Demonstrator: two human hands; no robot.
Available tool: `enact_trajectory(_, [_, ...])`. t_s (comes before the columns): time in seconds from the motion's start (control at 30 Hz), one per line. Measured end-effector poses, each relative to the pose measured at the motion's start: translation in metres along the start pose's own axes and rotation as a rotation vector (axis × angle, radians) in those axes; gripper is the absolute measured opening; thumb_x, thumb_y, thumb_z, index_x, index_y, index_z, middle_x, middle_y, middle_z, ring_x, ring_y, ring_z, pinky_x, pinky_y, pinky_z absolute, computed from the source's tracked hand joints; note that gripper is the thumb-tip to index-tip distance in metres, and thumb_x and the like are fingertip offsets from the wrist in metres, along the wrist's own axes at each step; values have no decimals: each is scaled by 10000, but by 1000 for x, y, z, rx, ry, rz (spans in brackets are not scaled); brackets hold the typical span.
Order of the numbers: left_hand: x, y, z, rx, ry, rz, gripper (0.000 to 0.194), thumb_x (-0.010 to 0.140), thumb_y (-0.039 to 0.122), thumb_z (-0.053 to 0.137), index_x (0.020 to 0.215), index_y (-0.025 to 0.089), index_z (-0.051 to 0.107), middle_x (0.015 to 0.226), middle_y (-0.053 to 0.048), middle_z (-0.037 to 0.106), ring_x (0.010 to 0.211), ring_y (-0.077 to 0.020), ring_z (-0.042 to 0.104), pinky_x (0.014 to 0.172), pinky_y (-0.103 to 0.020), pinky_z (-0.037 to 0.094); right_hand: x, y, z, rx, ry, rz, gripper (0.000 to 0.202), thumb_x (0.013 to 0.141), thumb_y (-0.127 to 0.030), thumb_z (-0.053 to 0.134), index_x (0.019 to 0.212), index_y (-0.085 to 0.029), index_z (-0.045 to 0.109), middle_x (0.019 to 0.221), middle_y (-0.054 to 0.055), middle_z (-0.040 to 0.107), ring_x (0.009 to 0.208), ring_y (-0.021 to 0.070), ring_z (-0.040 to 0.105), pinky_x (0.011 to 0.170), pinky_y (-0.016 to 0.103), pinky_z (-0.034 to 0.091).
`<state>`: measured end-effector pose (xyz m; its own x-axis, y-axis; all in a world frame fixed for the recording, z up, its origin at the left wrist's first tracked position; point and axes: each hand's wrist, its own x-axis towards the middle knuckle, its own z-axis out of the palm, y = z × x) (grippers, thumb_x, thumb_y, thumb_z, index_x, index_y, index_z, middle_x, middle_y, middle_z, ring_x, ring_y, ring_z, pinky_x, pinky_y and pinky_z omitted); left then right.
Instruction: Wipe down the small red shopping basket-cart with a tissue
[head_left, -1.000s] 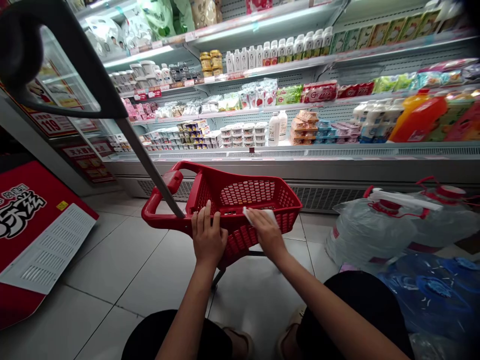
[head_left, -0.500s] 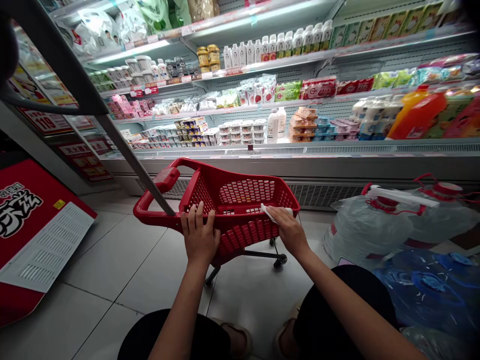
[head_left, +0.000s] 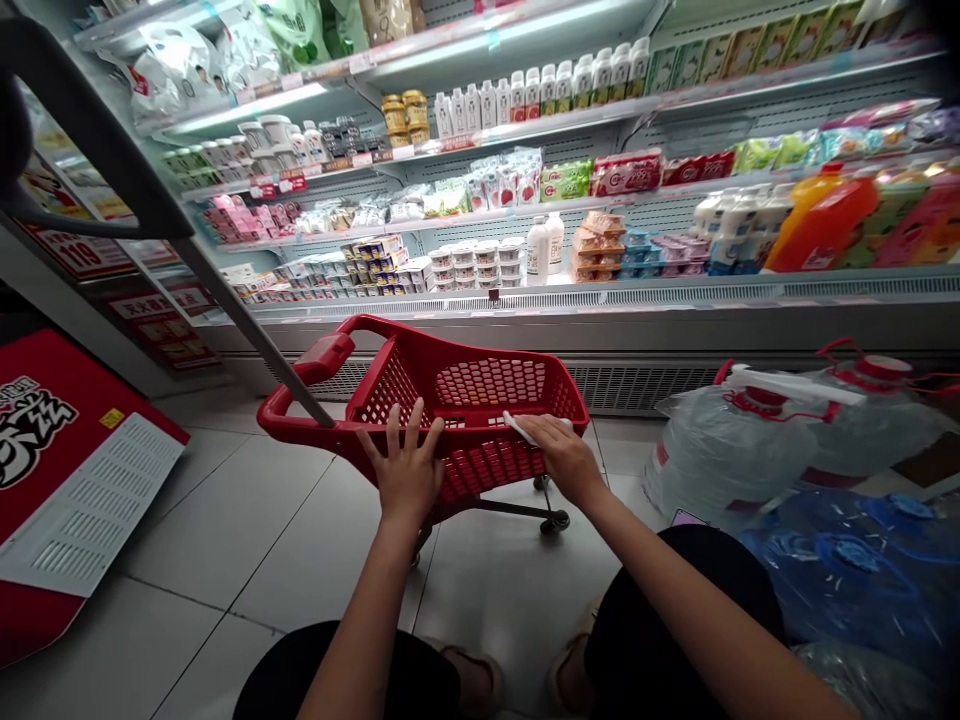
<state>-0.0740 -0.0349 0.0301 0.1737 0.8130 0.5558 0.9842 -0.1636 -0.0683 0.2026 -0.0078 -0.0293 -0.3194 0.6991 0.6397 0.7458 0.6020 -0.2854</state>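
A red shopping cart [head_left: 491, 380] with a perforated basket stands on the tiled floor in front of me. My left hand [head_left: 407, 465] rests on the near rim close to the handle end, its fingers spread and holding nothing. Farther right along the same rim, my right hand [head_left: 566, 455] presses a white cloth [head_left: 519, 429] against the edge. The cloth shows beyond the fingertips; the rest of it is hidden under the palm. A grey pole [head_left: 251, 330] slants down to the cart's handle end.
A refrigerated shelf [head_left: 525, 300] with dairy and drinks runs behind the cart. Large water jugs [head_left: 739, 445] and blue bottles [head_left: 847, 570] stand at the right. A red and white box [head_left: 82, 480] is at the left.
My left hand's fingers have spread wider. My right hand and the white cloth have slid slightly left along the rim. The whole view has shifted a little.
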Motion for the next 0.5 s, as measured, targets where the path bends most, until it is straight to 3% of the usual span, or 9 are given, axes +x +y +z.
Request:
enact_trajectory(0.13, [-1, 16, 4, -14, -17, -6, 732, 775, 217, 717, 1480, 331, 553, 1711, -46, 273, 1588, -398, 142, 1255, -680, -59, -11, 12, -6, -69, 48, 97, 631, 946, -30, 386, 1528, -245, 501, 1427, 46, 651, 1316, 231, 572, 1177, 459, 431])
enact_trajectory(0.33, [-1, 59, 20, -80, -46, 42, 797, 760, 189, 717, 1519, 329, 518, 1680, -60, 350, 1561, -446, 202, 1266, -681, 51, 17, -35, 24, -142, 10, 7, 625, 936, -32, 455, 1537, -201, 491, 1519, 79, 577, 1363, 259, 526, 1208, 467, 388])
enact_trajectory(0.4, [-1, 60, 23, -87, -34, 48, 791, 758, 181, 711, 1514, 319, 526, 1666, -74, 375, 1556, -456, 206, 1259, -697, 56, 21, -41, 27, -133, -7, -16, 635, 942, -34, 456, 1550, -219, 473, 1526, 72, 571, 1374, 256, 522, 1194, 470, 408])
enact_trajectory(0.5, [-3, 51, 22, -102, -28, 90, 817, 755, 158, 692, 1532, 321, 502, 1662, -75, 381, 1565, -435, 198, 1265, -688, 65, 12, -28, 19, -115, -18, -39, 679, 939, -15, 426, 1570, -264, 442, 1529, 46, 570, 1394, 248, 514, 1184, 481, 423])
